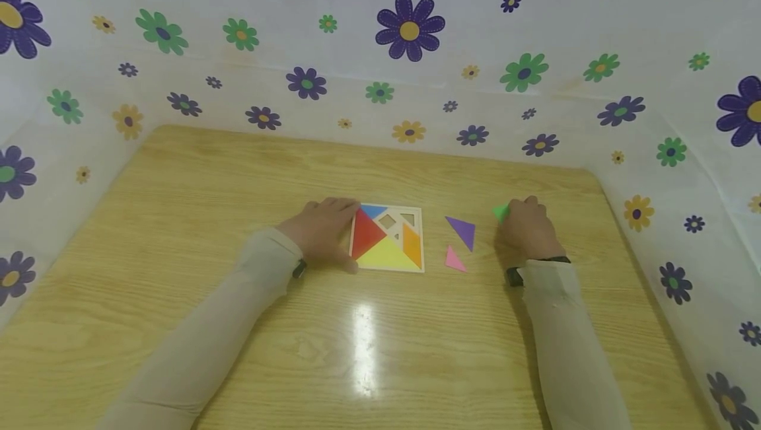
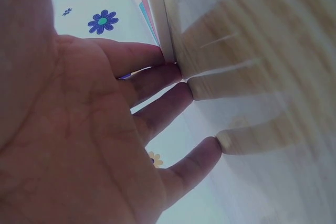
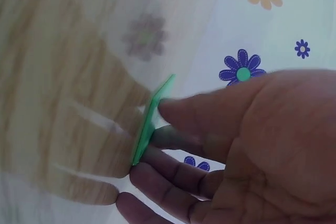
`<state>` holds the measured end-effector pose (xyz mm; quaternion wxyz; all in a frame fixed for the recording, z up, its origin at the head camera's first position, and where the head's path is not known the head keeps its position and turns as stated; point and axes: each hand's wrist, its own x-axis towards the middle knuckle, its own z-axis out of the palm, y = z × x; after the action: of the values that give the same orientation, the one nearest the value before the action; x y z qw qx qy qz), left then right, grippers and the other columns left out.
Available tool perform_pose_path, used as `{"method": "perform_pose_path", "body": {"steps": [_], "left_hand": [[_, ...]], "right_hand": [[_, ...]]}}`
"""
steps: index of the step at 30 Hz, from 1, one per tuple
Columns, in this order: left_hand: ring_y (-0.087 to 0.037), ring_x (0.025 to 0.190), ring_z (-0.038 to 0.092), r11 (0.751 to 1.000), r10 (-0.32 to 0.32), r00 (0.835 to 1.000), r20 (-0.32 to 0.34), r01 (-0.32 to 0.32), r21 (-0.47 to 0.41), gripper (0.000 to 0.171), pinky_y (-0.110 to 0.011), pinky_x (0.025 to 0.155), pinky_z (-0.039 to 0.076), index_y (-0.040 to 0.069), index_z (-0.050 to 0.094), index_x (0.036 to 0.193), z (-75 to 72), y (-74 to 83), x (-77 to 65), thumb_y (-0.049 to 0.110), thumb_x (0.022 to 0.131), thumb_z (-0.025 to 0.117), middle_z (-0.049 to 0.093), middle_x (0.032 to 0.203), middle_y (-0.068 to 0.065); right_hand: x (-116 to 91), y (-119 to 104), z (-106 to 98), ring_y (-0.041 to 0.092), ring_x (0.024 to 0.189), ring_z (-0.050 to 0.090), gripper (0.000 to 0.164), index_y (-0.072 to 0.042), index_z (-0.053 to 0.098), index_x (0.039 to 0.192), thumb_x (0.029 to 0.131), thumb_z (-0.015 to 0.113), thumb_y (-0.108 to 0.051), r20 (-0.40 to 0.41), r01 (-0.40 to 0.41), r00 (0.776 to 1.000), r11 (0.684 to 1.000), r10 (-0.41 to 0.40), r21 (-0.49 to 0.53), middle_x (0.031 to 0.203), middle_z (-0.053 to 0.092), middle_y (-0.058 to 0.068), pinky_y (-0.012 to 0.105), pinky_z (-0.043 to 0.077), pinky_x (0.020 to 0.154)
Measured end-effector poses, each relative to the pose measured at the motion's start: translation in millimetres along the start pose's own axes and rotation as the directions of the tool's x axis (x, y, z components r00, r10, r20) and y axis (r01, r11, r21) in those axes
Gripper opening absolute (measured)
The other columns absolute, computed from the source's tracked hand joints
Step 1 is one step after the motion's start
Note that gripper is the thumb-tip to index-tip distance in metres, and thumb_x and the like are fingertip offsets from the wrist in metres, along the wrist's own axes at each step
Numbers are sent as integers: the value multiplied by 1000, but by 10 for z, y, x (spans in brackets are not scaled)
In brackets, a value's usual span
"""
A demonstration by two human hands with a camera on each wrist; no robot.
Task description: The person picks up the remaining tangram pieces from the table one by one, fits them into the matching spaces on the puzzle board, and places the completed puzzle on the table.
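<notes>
A white tangram board (image 1: 423,238) lies on the table, holding a red triangle (image 1: 366,236), a yellow triangle (image 1: 389,257), a blue triangle (image 1: 372,211) and an orange parallelogram (image 1: 411,245). Several recesses in its upper right are bare. My left hand (image 1: 321,230) rests at the board's left side, thumb by the lower corner; its fairly straight fingers (image 2: 168,100) touch the board's edge and the table. To the right, my right hand (image 1: 532,228) pinches a green tangram piece (image 3: 151,121) at the tabletop, slightly tilted. The hand covers part of it in the head view.
Between the board and my right hand lie a purple triangle (image 1: 464,230) and, nearer me, a smaller pink triangle (image 1: 454,259). Flower-printed white sheeting (image 1: 351,40) borders the wooden table (image 1: 285,351) at the back and both sides.
</notes>
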<state>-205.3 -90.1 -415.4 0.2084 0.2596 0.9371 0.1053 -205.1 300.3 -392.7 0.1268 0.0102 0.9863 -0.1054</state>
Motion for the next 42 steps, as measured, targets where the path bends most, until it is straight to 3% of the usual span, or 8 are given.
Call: {"method": "perform_pose_path", "body": {"steps": [6,13,22,31,34,38,42], "left_hand": [[-30,156,22,1000,-2,1000,-9,2,-8,120,-55,124,23,14,23,166,7,19,-21,64,74,82,26,170,-4],[-30,157,20,1000,-4,1000,-4,4,-9,120,-56,125,21,15,23,166,-12,18,-41,65,74,82,25,171,-4],[-31,156,21,1000,6,1000,-14,-6,-3,120,-57,124,23,13,23,166,-17,31,-52,65,75,82,25,171,-5],[-32,156,21,1000,4,1000,-12,-4,-5,120,-57,124,22,13,23,166,-23,45,-58,64,75,82,25,171,-6],[-32,156,21,1000,6,1000,-14,-6,-4,120,-57,124,22,13,24,166,-26,46,-55,64,75,82,25,171,-6],[-31,156,21,1000,-5,1000,-8,5,2,120,-55,125,22,14,24,166,-16,40,-43,65,74,83,25,171,-5],[-30,156,22,1000,-12,1000,-11,12,-1,119,-54,125,22,15,25,166,-3,35,-33,64,74,83,26,170,-4]], "right_hand": [[-15,-25,6,58,102,50,41,21,56,112,102,34,-12,31,-12,999,1000,13,-6,105,43,41,67,52,78],[-2,-25,43,58,105,49,40,19,55,119,102,36,-12,13,-18,1000,1000,18,-6,110,44,40,68,51,81],[8,-28,50,58,99,51,36,18,56,113,101,38,-10,-4,-8,1000,999,8,-32,104,44,39,68,52,78],[-9,-27,26,57,103,52,35,16,56,116,100,44,-13,24,-3,1000,1000,3,-23,109,46,39,68,52,81],[-11,-21,7,50,94,55,27,13,55,103,96,48,-12,24,8,1000,1000,-8,-3,104,48,34,62,53,75],[-20,-13,-26,30,74,48,13,3,51,83,91,53,-9,45,12,999,999,-14,52,87,48,20,41,45,62],[-45,-19,-58,25,73,49,20,5,60,86,94,64,-13,54,-10,999,993,4,121,83,55,14,36,44,66]]}}
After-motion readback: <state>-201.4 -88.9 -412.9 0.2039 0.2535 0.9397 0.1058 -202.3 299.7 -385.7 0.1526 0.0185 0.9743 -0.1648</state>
